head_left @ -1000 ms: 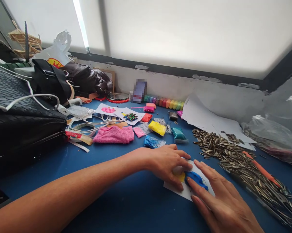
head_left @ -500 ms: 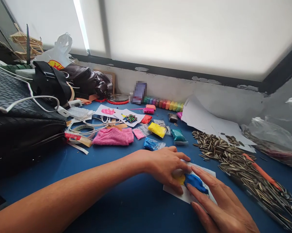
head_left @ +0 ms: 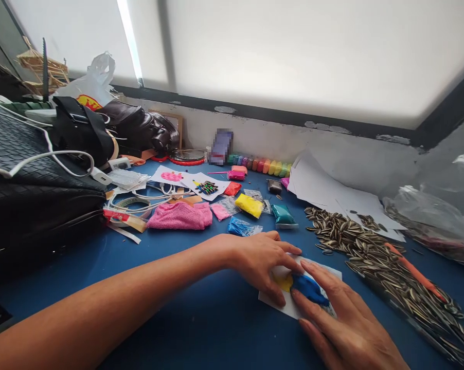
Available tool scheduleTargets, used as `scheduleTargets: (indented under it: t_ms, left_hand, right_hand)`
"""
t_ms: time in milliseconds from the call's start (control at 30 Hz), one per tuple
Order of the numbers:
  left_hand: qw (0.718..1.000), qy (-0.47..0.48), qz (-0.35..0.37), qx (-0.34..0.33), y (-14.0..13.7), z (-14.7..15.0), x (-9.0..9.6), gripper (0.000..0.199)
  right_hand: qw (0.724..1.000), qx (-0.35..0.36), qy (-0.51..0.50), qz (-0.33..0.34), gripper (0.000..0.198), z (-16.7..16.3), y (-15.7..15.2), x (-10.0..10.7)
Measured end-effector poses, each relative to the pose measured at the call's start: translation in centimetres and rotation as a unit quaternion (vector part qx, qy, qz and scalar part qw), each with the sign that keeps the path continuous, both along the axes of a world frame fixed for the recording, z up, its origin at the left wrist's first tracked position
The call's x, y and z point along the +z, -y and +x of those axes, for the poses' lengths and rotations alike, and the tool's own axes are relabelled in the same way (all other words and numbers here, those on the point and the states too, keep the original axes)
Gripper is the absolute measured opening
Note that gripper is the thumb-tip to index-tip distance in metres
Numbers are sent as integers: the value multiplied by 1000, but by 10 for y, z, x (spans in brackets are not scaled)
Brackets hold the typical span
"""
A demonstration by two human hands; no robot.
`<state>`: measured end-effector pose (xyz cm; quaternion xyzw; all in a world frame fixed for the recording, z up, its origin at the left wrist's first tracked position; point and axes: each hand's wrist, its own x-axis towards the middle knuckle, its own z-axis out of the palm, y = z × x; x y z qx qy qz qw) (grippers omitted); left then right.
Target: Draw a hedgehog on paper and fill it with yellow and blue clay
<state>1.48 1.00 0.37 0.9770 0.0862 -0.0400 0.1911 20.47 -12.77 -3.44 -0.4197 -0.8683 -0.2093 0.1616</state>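
A white sheet of paper (head_left: 291,309) lies on the blue table, with blue modelling clay (head_left: 309,289) spread flat on it. Yellow clay (head_left: 283,282) adjoins the blue at its left end. My left hand (head_left: 263,262) is open, its thumb and fingers apart around the yellow clay and touching the paper. Over the blue clay, my right hand (head_left: 345,316) is open, with outstretched fingers touching the clay's edges and its thumb near the sheet's lower edge. Fingers partly cover the clay's right side.
Sunflower seeds (head_left: 355,236) are heaped at right, with an orange tool (head_left: 415,272) among them. Bags of yellow clay (head_left: 249,205), teal clay (head_left: 284,217) and blue clay (head_left: 242,227) lie beyond my hands. A pink cloth (head_left: 180,216) and black bag (head_left: 35,205) are at left.
My right hand has slid slightly left along the blue clay, its fingertips closer to the yellow. The left hand stays almost where it was on the paper.
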Motion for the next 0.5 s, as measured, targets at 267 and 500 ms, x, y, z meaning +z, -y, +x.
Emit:
scheduleTargets:
  t_ms: [267, 500]
  left_hand:
    - [1000, -17, -2, 7, 3, -1, 6, 64]
    - [999, 28, -28, 22, 1, -2, 1, 68]
  right_hand:
    - [999, 1, -31, -8, 23, 10, 2, 9]
    - [997, 12, -75, -16, 18, 10, 1, 11]
